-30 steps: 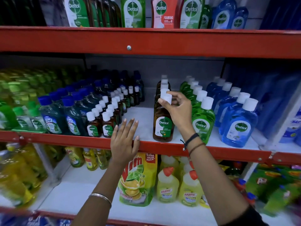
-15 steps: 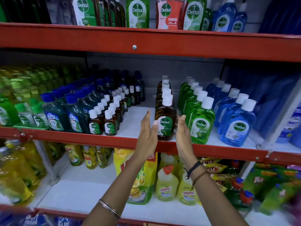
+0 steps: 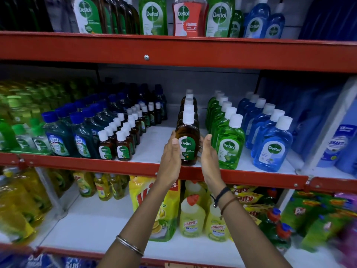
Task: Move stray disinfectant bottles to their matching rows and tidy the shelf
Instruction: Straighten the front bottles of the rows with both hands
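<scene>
Now brown bottle [image 3: 188, 144] between left hand [image 3: 171, 153] and right hand [image 3: 208, 153], grips spread.

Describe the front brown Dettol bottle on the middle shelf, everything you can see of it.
The brown bottle looks like clear amber plastic with dark liquid inside, a white screw cap and a green-and-white Dettol label facing out. It stands upright at the front edge of the middle shelf, heading a single-file row of like bottles running back. The left hand and right hand flank it with open palms, fingers at or close to its sides; true contact is unclear. The green bottle stands apart on its right.
</scene>
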The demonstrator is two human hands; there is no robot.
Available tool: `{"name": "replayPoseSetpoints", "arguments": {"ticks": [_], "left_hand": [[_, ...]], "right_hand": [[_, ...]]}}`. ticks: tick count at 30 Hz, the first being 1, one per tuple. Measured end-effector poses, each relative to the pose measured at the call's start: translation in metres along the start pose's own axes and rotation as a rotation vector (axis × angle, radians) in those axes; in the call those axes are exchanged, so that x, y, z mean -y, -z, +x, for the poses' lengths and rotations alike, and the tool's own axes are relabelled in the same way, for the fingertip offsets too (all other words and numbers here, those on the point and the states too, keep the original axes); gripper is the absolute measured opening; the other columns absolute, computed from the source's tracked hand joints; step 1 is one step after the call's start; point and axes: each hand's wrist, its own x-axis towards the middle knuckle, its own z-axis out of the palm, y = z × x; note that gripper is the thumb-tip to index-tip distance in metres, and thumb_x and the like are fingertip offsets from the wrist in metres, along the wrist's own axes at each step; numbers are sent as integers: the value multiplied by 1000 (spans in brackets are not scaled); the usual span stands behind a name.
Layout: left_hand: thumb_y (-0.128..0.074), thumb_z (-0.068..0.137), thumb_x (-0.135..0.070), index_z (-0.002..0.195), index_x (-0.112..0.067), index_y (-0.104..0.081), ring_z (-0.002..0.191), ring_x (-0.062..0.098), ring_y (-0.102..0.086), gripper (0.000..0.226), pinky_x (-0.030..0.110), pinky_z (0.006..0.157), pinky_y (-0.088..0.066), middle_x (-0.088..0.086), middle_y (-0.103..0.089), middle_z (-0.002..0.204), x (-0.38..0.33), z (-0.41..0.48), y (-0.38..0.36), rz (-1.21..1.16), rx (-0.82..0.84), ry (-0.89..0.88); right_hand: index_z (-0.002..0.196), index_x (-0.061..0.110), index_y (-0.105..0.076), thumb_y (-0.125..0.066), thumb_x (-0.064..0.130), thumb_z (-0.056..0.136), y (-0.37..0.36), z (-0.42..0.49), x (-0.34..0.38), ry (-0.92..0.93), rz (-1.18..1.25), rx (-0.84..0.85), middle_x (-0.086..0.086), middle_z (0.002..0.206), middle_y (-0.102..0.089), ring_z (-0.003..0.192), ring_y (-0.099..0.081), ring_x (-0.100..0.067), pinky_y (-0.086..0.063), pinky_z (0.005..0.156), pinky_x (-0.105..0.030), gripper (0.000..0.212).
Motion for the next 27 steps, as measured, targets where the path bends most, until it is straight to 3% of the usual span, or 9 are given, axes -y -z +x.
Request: {"name": "replayPoseSetpoints", "arguments": {"ticks": [5,8,11,13,15,18,20,22,27], "left_hand": [[-20,94,-62,153,-31,-16,141,3,-24,66,24,112,-23,-4,-24,157,0,-8,-14,41,-114,-39],[-28,101,-49,149,-25,-25,141,3,-29,54,21,113,-28,-3,-32,150,-4,-25,-36,64,-279,-265],[-31,101,-46,149,-27,-26,144,8,-28,51,34,117,-30,-4,-30,153,-11,-34,-67,45,-134,-427],[-33,101,-45,152,-29,-16,147,8,-20,56,37,119,-26,-4,-19,159,-18,-30,-85,36,18,-373],[-30,100,-50,152,-35,-6,144,-9,-9,60,18,117,-17,-16,-6,159,-25,-21,-97,14,93,-239],[-20,98,-57,151,-40,-2,122,-37,2,59,-11,94,-3,-26,-2,151,-27,-9,-104,24,104,-110],[-15,96,-58,152,-39,-8,127,-32,-4,59,-5,102,-5,-26,-9,150,-26,-6,-106,35,117,-97],[-14,98,-55,153,-36,-14,135,-17,-14,58,13,112,-13,-25,-17,149,-23,-6,-108,28,128,-89],[-12,94,-59,153,-35,-19,136,-6,-21,64,21,111,-17,-19,-25,151,-26,-8,-110,39,105,-80]], "right_hand": [[143,29,-34,-28,70,85,10,-10,1,178,-114,-68,11,146,-38,136,-36,-4,-31,114,-30,72],[140,32,-38,-29,65,90,32,-21,-3,390,-130,-244,16,138,-43,128,-41,3,-37,104,-17,61],[143,29,-34,-23,65,92,58,-27,-13,436,-158,-418,27,142,-32,137,-24,4,-24,111,-27,64],[146,32,-26,-20,74,86,68,-28,-16,318,-108,-411,20,150,-24,142,-15,1,-18,117,-35,74],[147,37,-19,-17,84,77,74,-26,-16,202,-60,-337,20,150,-18,144,-12,-4,-15,119,-39,85],[146,39,-21,-17,94,64,79,-19,-10,117,20,-245,19,151,-20,138,-23,1,-22,115,-30,98],[145,36,-24,-18,96,61,84,-14,-5,108,37,-195,19,150,-27,128,-31,15,-27,106,-12,103],[143,37,-27,-18,96,60,90,-12,-2,111,36,-156,25,143,-32,120,-33,24,-28,98,-3,103],[143,35,-32,-23,98,55,107,-7,1,57,98,-89,9,147,-40,127,-42,-1,-35,103,-19,109]]}}
